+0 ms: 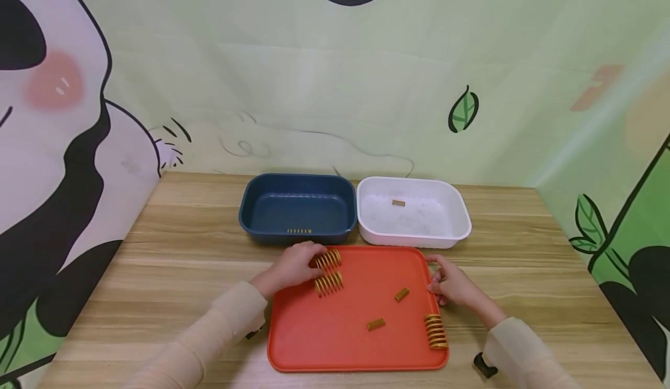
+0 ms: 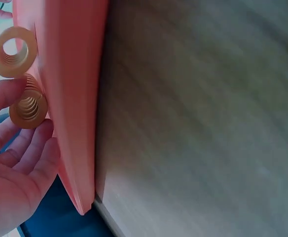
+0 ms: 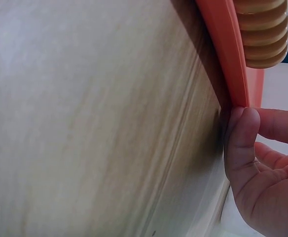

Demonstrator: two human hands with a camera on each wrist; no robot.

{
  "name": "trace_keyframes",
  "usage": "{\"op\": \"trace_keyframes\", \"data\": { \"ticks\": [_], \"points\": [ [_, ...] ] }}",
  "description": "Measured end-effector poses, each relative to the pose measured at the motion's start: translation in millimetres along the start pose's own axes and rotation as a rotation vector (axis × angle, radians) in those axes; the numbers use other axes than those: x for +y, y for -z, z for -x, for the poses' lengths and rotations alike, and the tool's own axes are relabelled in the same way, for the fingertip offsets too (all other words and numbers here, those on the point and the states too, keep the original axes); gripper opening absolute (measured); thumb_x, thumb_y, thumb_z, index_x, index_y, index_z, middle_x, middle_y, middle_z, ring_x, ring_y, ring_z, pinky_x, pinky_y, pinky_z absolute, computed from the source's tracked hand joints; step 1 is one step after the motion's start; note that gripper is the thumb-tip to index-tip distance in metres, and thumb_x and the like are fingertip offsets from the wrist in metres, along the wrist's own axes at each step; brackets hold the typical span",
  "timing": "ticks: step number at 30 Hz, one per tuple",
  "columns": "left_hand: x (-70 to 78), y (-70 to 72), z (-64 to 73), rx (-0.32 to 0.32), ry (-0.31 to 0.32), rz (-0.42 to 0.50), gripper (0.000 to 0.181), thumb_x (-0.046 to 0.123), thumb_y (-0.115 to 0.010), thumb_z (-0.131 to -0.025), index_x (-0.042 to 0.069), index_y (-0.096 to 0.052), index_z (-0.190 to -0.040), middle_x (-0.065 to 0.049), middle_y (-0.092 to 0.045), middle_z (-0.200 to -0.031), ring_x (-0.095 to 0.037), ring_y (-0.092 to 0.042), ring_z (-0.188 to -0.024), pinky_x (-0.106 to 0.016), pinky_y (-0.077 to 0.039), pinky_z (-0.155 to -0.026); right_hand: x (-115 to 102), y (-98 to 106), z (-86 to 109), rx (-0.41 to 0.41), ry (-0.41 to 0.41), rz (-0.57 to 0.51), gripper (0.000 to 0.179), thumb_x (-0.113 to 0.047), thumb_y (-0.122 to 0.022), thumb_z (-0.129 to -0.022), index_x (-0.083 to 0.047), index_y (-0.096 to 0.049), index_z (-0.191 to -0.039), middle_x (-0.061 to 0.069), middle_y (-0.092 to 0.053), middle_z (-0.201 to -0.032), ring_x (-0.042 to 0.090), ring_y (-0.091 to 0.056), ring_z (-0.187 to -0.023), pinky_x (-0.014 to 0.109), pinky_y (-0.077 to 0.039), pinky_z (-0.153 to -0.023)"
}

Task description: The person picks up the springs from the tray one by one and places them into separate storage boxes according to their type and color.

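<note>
On the red tray [image 1: 324, 342], two large gold coil springs lie one before the other at the upper left. My left hand [image 1: 297, 266] holds the farther spring [image 1: 330, 259] between thumb and fingers; the nearer spring [image 1: 328, 285] lies just below the thumb. In the left wrist view, the thumb is at one side of the held spring [image 2: 28, 116] and the fingers at the other. My right hand [image 1: 454, 284] pinches the tray's right rim between thumb and forefinger. Close to that hand, another large spring [image 1: 435, 332] lies along the right edge.
Two small springs, one right of centre [image 1: 402, 294] and one nearer the front [image 1: 376, 324], lie on the tray. Behind it stand a dark blue bin [image 1: 298, 179] with a gold spring [image 1: 299, 231] and a white bin [image 1: 413, 241] with a small spring [image 1: 398, 203].
</note>
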State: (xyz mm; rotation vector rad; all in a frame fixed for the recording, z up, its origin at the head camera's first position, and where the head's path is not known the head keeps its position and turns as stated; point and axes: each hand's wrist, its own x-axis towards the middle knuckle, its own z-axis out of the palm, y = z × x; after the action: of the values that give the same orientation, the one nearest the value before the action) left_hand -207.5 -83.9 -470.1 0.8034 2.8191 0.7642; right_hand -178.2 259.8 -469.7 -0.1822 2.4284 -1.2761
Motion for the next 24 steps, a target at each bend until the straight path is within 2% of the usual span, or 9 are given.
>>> {"op": "trace_keyframes", "data": {
  "ticks": [10,18,24],
  "points": [
    [1.8,-4.2,-0.3,0.015,0.032,0.023,0.037,0.017,-0.071,-0.072,0.005,-0.061,-0.106,-0.009,-0.063,-0.099,-0.021,-0.057,-0.090,-0.036,-0.046,-0.084,0.1,-0.1,0.2,-0.001,0.008,-0.006,0.057,0.011,-0.051,-0.078,0.007,-0.027,-0.130,0.007,-0.048,-0.066,0.013,-0.047,-0.047,0.026,-0.044,-0.042],
    [2.9,-6.3,-0.2,0.018,0.092,0.060,0.037,0.017,-0.071,-0.072,0.006,-0.062,-0.107,-0.008,-0.064,-0.101,-0.022,-0.057,-0.092,-0.036,-0.046,-0.086,0.0,0.3,0.5,-0.003,0.012,0.001,0.057,0.010,-0.051,-0.078,0.008,-0.028,-0.129,0.007,-0.048,-0.066,0.013,-0.047,-0.047,0.026,-0.044,-0.043],
    [3.6,-6.6,-0.1,0.030,0.100,0.085,0.032,0.017,-0.070,-0.072,0.008,-0.063,-0.102,-0.005,-0.065,-0.096,-0.018,-0.056,-0.085,-0.034,-0.047,-0.081,-1.7,0.3,1.4,-0.002,0.007,-0.001,0.056,0.010,-0.051,-0.078,0.008,-0.028,-0.129,0.007,-0.047,-0.066,0.013,-0.047,-0.048,0.026,-0.044,-0.043]
  ]
}}
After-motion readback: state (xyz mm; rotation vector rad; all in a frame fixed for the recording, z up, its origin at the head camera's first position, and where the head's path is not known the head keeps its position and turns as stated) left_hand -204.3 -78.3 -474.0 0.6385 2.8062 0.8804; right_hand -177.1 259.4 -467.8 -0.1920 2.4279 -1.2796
